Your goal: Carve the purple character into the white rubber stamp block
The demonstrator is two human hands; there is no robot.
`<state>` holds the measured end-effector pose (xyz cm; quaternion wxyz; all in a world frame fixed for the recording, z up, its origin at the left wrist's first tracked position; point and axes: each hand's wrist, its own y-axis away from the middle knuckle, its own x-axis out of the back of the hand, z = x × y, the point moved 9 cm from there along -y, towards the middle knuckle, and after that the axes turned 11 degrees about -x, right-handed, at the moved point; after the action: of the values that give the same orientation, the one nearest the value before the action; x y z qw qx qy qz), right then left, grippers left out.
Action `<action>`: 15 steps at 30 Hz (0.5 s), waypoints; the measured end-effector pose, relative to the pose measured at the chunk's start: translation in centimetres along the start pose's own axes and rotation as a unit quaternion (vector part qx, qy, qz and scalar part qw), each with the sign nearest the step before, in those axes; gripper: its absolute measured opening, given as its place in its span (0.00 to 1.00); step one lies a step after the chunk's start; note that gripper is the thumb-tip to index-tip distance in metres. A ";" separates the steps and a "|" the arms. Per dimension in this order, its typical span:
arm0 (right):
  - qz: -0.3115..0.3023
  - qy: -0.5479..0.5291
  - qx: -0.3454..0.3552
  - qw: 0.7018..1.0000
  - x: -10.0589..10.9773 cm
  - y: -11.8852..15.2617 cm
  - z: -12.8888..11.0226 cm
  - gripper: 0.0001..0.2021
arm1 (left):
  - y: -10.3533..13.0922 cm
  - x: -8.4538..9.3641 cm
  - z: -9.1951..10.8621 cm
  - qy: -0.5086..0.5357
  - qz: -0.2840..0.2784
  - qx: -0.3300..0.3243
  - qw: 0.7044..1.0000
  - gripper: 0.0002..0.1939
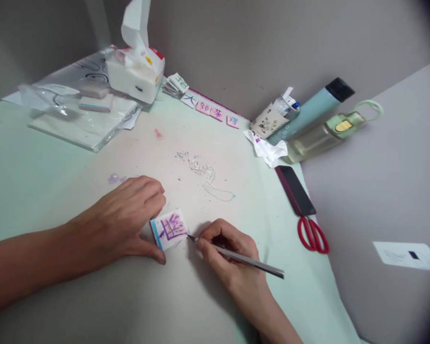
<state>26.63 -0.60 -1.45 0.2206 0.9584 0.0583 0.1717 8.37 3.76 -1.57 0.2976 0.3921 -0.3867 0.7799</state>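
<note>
A small white rubber carving block with a blue layer along its edge lies on the table in front of me, a purple character drawn on its top. My left hand grips it from the left, thumb near the lower edge and curled fingers by the upper edge. In my right hand is a slim metal craft knife, held like a pen. Its blade tip meets the block's right edge. Thin shavings and a curled strip lie beyond the block.
Along the back stand a tissue pack, several lettered blocks, a pen cup, a teal bottle and a green-lidded bottle. At right lie a crumpled tissue, a phone and red scissors. Plastic-wrapped sheets occupy the left.
</note>
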 end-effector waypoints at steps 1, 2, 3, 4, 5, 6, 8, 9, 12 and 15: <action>0.000 -0.001 -0.003 1.000 0.0 0.0 0.0 0.08 | -0.1 0.0 0.1 0.010 0.001 -0.012 1.000 0.33; 0.000 -0.003 -0.003 1.000 -0.1 -0.1 0.0 0.08 | -0.2 0.0 0.2 0.019 0.000 -0.020 1.000 0.33; 0.000 -0.004 -0.002 1.000 -0.1 -0.1 0.0 0.08 | -0.2 0.0 0.1 0.027 -0.005 -0.021 0.999 0.33; 0.000 -0.003 0.000 1.000 -0.1 -0.1 0.0 0.08 | -0.1 -0.1 0.0 0.035 -0.009 -0.016 0.999 0.32; 0.000 -0.002 0.002 1.000 -0.1 -0.1 0.0 0.08 | -0.1 -0.2 -0.2 0.044 -0.013 -0.006 0.999 0.31; 0.001 -0.001 0.005 1.000 0.0 -0.1 0.0 0.08 | 0.0 -0.2 -0.4 0.052 -0.013 0.004 0.999 0.28; -0.001 0.002 0.011 1.000 -0.1 0.0 0.0 0.08 | 0.1 -0.4 -0.4 0.075 -0.013 0.007 0.997 0.26; -0.004 0.004 0.016 1.000 -0.1 0.0 0.0 0.09 | 0.1 -0.5 -0.2 0.089 -0.016 -0.005 0.996 0.29; -0.012 0.025 0.042 0.999 -0.2 0.3 -0.5 0.09 | 0.1 -1.0 0.6 0.135 -0.041 -0.043 0.989 0.33; -0.014 0.056 0.065 0.996 -0.3 0.5 -0.9 0.09 | 0.0 -1.2 0.7 0.150 -0.051 -0.030 0.987 0.28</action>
<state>26.06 -0.73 -0.58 0.1568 0.9586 0.0949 0.2181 9.22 2.99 -2.29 0.4034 0.2807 -0.3400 0.8018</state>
